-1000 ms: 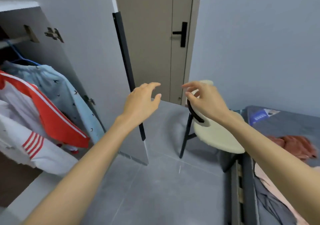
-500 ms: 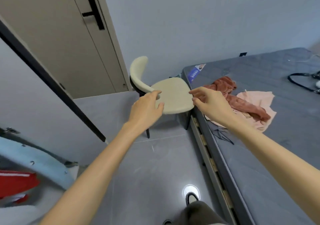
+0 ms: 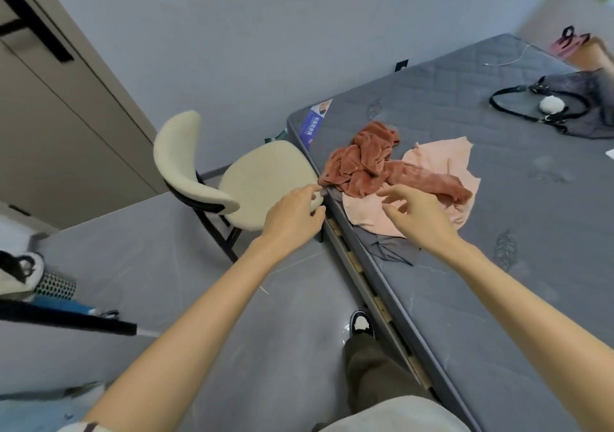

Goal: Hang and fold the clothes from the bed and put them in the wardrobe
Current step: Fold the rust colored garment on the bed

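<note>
A crumpled rust-red garment [image 3: 372,162] lies on top of a flat pale pink garment [image 3: 435,182] near the corner of the grey bed [image 3: 498,282]. A dark grey garment [image 3: 388,248] peeks out under the pink one at the mattress edge. My right hand [image 3: 418,215] hovers over the pink garment with fingers spread and relaxed, holding nothing. My left hand [image 3: 295,215] reaches toward the bed's edge beside the chair seat, fingers loosely curved and empty. The wardrobe's open door edge [image 3: 66,320] shows at the lower left.
A cream chair [image 3: 232,179] with black legs stands against the bed's corner. A grey handbag [image 3: 571,105] with black straps lies on the far side of the bed. A beige door [image 3: 50,99] is at the left. My shoe [image 3: 360,323] is beside the bed frame.
My view has swung from the wardrobe to the bed. Both hands have moved right and forward, the right one now over the pink garment.
</note>
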Action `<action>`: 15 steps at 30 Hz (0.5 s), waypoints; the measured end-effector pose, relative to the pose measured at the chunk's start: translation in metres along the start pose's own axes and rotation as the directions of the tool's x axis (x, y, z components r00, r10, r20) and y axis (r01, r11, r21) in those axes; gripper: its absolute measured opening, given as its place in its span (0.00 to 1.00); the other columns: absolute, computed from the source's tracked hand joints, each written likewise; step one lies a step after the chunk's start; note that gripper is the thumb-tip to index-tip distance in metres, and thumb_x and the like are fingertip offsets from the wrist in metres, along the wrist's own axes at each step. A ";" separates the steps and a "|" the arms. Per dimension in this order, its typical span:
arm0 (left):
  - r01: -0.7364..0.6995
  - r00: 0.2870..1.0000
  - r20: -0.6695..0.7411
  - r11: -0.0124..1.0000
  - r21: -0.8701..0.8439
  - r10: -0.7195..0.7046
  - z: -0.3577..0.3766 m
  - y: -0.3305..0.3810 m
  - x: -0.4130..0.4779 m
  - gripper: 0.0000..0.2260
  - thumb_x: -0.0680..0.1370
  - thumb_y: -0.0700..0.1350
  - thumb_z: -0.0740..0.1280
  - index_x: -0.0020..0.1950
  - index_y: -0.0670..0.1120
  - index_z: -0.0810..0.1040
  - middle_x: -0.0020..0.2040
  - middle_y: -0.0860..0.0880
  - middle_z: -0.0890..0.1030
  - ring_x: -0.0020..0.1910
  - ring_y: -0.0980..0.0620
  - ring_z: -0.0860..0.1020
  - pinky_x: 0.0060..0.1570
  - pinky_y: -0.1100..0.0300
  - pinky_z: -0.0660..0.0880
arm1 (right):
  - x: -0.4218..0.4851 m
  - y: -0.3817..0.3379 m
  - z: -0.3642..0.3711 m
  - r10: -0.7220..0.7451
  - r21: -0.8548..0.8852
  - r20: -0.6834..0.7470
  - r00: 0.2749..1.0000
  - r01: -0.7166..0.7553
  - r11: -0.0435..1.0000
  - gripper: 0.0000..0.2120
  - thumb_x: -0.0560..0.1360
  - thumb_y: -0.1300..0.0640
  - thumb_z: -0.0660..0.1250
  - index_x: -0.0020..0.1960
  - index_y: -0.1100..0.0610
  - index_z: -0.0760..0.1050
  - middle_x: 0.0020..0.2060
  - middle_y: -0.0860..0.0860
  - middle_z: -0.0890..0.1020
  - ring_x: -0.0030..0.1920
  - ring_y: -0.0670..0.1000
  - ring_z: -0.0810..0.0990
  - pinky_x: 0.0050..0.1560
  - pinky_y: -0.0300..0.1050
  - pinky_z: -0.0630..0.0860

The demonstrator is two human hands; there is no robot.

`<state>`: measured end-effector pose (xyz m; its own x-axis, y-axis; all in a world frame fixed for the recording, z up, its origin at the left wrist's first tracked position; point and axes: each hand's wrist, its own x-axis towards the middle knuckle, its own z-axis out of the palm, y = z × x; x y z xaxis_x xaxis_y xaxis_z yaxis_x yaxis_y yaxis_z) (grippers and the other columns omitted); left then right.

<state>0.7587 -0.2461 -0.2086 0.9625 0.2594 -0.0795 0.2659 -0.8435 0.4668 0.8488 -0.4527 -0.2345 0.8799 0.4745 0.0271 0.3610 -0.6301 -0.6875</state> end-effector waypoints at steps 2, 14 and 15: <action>0.023 0.999 0.025 1.000 -0.003 -0.023 0.011 0.000 0.040 0.20 0.79 0.48 0.62 0.71 0.49 0.69 0.65 0.49 0.76 0.61 0.47 0.75 0.58 0.54 0.72 | 0.033 0.020 -0.002 0.029 0.009 0.005 1.000 -0.029 1.000 0.11 0.76 0.56 0.65 0.56 0.46 0.78 0.43 0.36 0.77 0.38 0.40 0.77 0.45 0.43 0.71; 0.174 0.977 0.142 0.979 -0.104 -0.159 0.062 -0.017 0.239 0.19 0.79 0.45 0.62 0.70 0.47 0.70 0.63 0.47 0.77 0.59 0.46 0.76 0.54 0.58 0.70 | 0.224 0.117 0.005 0.215 0.047 0.175 0.961 -0.226 0.973 0.12 0.76 0.59 0.64 0.58 0.53 0.79 0.56 0.46 0.82 0.54 0.49 0.79 0.56 0.45 0.74; 0.179 0.976 0.147 0.977 -0.116 -0.161 0.066 -0.020 0.254 0.19 0.79 0.45 0.62 0.70 0.48 0.70 0.63 0.47 0.77 0.59 0.46 0.76 0.54 0.58 0.70 | 0.238 0.124 0.008 0.237 0.054 0.174 0.956 -0.250 0.967 0.13 0.76 0.59 0.63 0.59 0.53 0.79 0.56 0.46 0.81 0.53 0.49 0.80 0.56 0.47 0.75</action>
<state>1.0017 -0.1942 -0.2962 0.9043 0.3198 -0.2826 0.4257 -0.7233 0.5436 1.1001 -0.4128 -0.3192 0.8726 0.4111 -0.2639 0.1122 -0.6944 -0.7107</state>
